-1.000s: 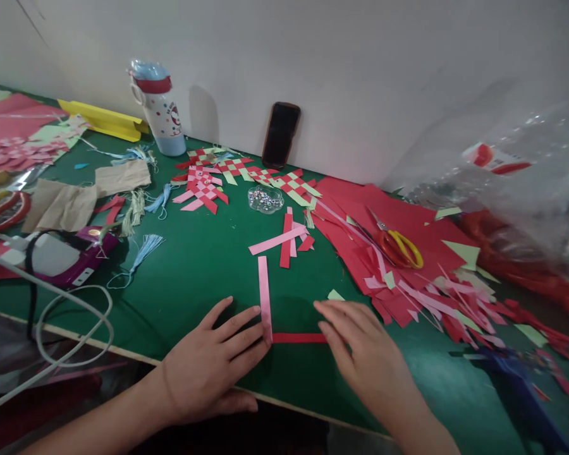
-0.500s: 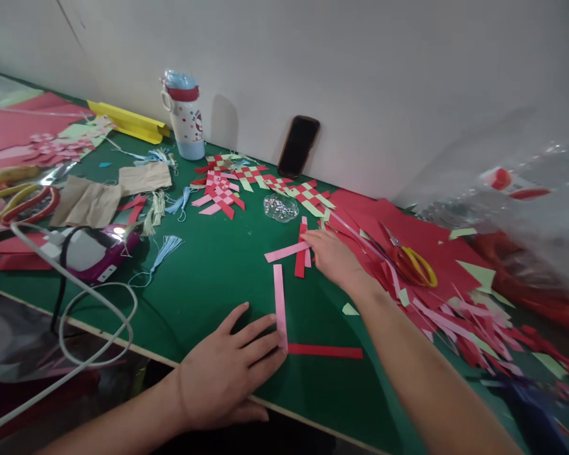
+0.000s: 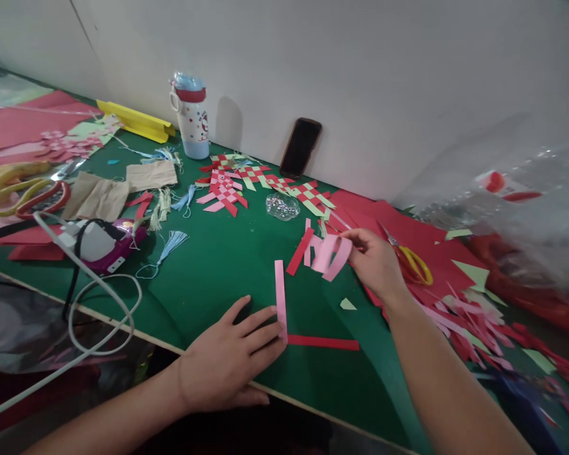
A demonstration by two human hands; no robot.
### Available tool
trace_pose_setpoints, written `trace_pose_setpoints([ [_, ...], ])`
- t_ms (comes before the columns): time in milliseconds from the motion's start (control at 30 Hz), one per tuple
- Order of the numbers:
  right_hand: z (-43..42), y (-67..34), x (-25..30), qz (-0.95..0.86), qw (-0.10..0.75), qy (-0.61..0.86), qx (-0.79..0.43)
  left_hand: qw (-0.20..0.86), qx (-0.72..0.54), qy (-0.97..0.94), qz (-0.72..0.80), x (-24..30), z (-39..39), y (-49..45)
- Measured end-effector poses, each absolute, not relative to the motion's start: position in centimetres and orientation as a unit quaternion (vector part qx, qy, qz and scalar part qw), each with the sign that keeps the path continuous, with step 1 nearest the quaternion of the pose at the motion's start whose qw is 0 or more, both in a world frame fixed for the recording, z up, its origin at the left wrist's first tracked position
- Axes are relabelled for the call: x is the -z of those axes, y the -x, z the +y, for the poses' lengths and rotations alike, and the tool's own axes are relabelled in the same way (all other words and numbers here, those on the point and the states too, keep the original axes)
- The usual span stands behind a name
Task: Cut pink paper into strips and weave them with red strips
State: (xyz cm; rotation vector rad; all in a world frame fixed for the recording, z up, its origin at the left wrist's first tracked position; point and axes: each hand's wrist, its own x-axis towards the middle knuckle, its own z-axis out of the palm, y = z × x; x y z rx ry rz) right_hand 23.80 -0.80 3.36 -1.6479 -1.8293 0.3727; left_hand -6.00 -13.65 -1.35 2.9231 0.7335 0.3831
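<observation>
My left hand (image 3: 230,359) lies flat on the green table (image 3: 218,265), fingers spread, its fingertips pressing the near end of an upright pink paper strip (image 3: 279,297). A red paper strip (image 3: 323,342) lies flat at a right angle to it. My right hand (image 3: 375,262) is lifted above the table and pinches a curling pink strip (image 3: 332,254). A loose red strip (image 3: 299,251) and another pink one (image 3: 308,243) lie just left of that hand.
Red paper sheets (image 3: 408,234), scraps and yellow-handled scissors (image 3: 410,260) lie at the right. Woven red, pink and green pieces (image 3: 246,180), a dish of beads (image 3: 282,206), a phone (image 3: 300,147) and a bottle (image 3: 190,115) stand along the wall. A glue gun (image 3: 102,243), cable and tassels sit left.
My right hand left the red strip, reached to the loose strips in the middle and lifted a pink one. My left hand kept pressing the upright pink strip.
</observation>
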Motion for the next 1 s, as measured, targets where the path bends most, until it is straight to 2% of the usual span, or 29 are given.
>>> trace_pose_setpoints([
  [200,-7.2,-25.5,-1.9,-0.599,0.407,0.644,-0.248,0.057,-0.124,-0.956,0.261,1.4,-13.9,5.9],
  [400,-9.1,-25.2,1.5,-0.523,0.472,0.643,-0.3,0.067,-0.114,-0.957,0.258,1.5,-14.0,5.9],
  [1000,-9.5,-24.8,0.5,-0.585,0.385,0.653,-0.289,0.056,-0.126,-0.954,0.266,1.7,-14.1,5.6],
])
